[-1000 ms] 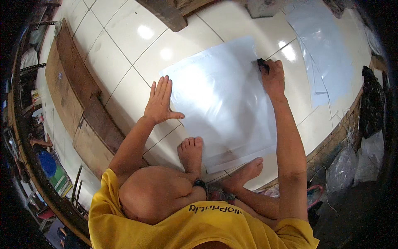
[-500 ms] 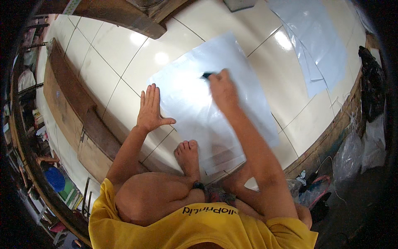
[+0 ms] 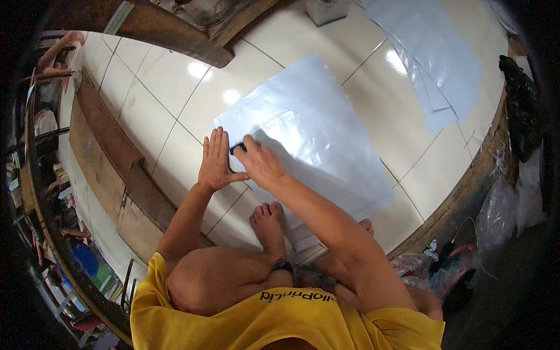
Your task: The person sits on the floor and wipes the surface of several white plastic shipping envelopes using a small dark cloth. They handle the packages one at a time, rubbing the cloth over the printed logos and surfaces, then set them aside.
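A pale, glossy plastic sheet [image 3: 326,125] lies on the tiled floor in front of me, with bright glare and small wrinkles in its surface. My left hand [image 3: 215,160] rests flat at the sheet's left edge, fingers stretched forward and thumb out to the right. Just beside it, my right hand [image 3: 262,162] is closed on a small dark tool [image 3: 238,148] and bears on the sheet near that same edge. Most of the tool is covered by my fingers, so its exact kind does not show.
More pale plastic sheets [image 3: 431,58] lie at the far right. Brown wooden boards [image 3: 99,157] bound the floor at left. A wooden beam [image 3: 198,46] crosses the top, with a grey container [image 3: 328,11] beside it. Clear plastic bags [image 3: 496,204] hang at right.
My right hand has swept left and nearer to me across the sheet with the dark tool, from its upper middle to beside my left hand. My left hand stays at the edge.
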